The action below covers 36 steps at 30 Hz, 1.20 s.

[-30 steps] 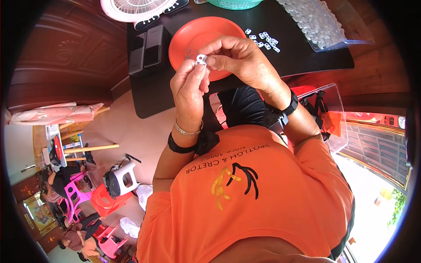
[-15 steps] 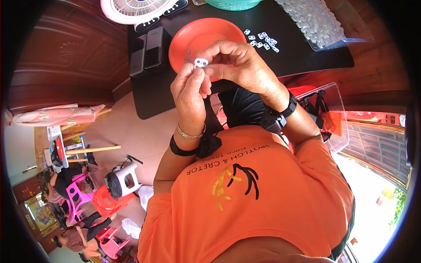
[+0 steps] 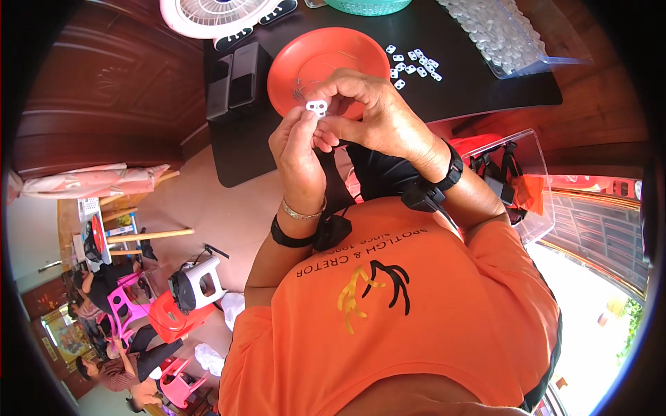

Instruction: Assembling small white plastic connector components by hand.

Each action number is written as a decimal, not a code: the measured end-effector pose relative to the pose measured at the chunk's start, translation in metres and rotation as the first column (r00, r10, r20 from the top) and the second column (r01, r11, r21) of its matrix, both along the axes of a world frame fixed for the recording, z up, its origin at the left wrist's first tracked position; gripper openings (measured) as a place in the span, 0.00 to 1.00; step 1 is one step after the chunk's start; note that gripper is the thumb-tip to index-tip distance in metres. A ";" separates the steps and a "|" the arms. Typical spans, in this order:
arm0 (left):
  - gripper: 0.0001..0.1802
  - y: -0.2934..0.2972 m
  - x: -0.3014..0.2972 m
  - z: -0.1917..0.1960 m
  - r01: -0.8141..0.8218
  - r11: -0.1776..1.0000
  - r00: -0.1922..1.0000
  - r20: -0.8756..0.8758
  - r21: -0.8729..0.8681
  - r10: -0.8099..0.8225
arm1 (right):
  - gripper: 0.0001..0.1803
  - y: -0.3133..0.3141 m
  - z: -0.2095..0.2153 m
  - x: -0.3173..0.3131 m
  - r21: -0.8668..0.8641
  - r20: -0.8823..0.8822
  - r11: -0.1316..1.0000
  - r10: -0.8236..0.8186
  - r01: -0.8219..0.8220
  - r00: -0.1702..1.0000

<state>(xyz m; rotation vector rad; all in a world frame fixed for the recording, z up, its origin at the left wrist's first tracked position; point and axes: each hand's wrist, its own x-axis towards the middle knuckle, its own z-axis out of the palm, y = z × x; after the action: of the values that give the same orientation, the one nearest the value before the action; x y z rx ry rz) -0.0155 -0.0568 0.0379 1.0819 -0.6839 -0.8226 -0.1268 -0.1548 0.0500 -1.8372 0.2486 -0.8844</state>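
Observation:
Over the near edge of an orange plate, both my hands meet around a small white plastic piece with two round holes. My left hand pinches it between thumb and fingertips. Curled in from the right, my right hand has its thumb and forefinger at the same piece; a second white part seems to lie just under it, too small to make out. On the plate are several thin metal pins and some slender sticks. More white two-holed pieces lie scattered right of the plate on the black table.
A clear tray heaped with small whitish pieces stands at the far right. Dark boxes sit left of the plate, a fan and a green basket behind. Below right is a clear bin. Chairs and people are off to the left.
My right hand has shifted slightly left and turned, uncovering more white pieces beside it. The held piece has tilted and sits a little lower.

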 end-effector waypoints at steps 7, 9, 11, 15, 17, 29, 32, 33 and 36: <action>0.14 0.003 0.000 0.002 -0.024 1.000 0.997 0.068 -0.017 0.025 | 0.16 0.002 0.000 0.000 -0.048 0.014 0.998 0.050 -0.049 0.999; 0.14 0.003 0.000 0.001 -0.035 0.999 0.995 0.097 -0.015 0.036 | 0.16 0.001 -0.002 0.002 -0.047 0.018 0.997 0.057 -0.056 0.998; 0.13 0.005 -0.001 -0.001 -0.077 0.997 0.980 0.183 -0.006 0.077 | 0.16 0.002 -0.004 0.004 -0.046 0.022 0.997 0.063 -0.062 0.998; 0.12 0.006 -0.002 -0.002 -0.093 0.996 0.983 0.162 -0.002 0.092 | 0.17 0.008 -0.006 0.009 -0.213 0.052 0.974 -0.065 0.075 0.997; 0.13 0.006 0.000 -0.003 -0.038 0.999 0.980 0.194 0.004 0.036 | 0.17 0.012 -0.006 0.010 -0.233 0.058 0.964 -0.115 0.125 0.992; 0.15 0.011 0.002 -0.005 -0.097 0.995 0.988 0.119 -0.015 0.098 | 0.14 0.020 -0.005 0.006 -0.140 0.027 0.987 -0.070 0.073 0.997; 0.15 0.012 0.000 0.000 -0.121 0.993 0.978 0.169 -0.005 0.120 | 0.14 0.021 -0.004 0.004 -0.184 0.081 0.980 -0.058 0.072 0.995; 0.15 0.012 0.000 0.000 -0.123 0.992 0.978 0.167 -0.004 0.122 | 0.14 0.023 -0.002 0.003 -0.135 0.050 0.990 -0.038 0.044 0.998; 0.15 0.013 -0.002 0.001 -0.142 0.990 0.976 0.164 0.002 0.140 | 0.13 0.024 -0.003 0.004 -0.126 0.050 0.992 -0.026 0.032 0.998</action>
<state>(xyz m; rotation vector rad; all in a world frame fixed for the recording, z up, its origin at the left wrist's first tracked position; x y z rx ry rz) -0.0172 -0.0438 0.0384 1.2056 -0.7306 -0.6218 -0.1228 -0.1311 0.0475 -1.9306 0.1933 -0.9831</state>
